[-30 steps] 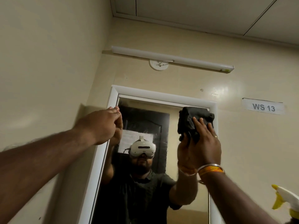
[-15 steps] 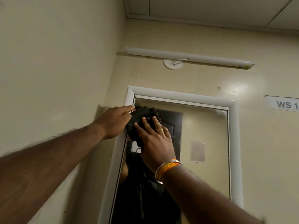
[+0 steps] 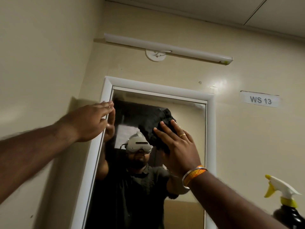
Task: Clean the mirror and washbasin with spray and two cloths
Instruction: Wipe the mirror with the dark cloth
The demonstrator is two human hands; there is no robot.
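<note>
A soft, light black cloth (image 3: 155,128) is pressed flat against the mirror (image 3: 189,129) glass by the right hand's (image 3: 178,147) straight fingers, while the open left hand (image 3: 92,119) braces the white frame (image 3: 161,89); the pliable cloth is best held under a spread palm.

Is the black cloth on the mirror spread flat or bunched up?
Bunched up. The cloth sits in a thick, wrinkled lump under the right hand on the mirror.

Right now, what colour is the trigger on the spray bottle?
Yellow, on a white spray head; the spray bottle has a yellow collar and dark body. Head view, lower right.
</note>
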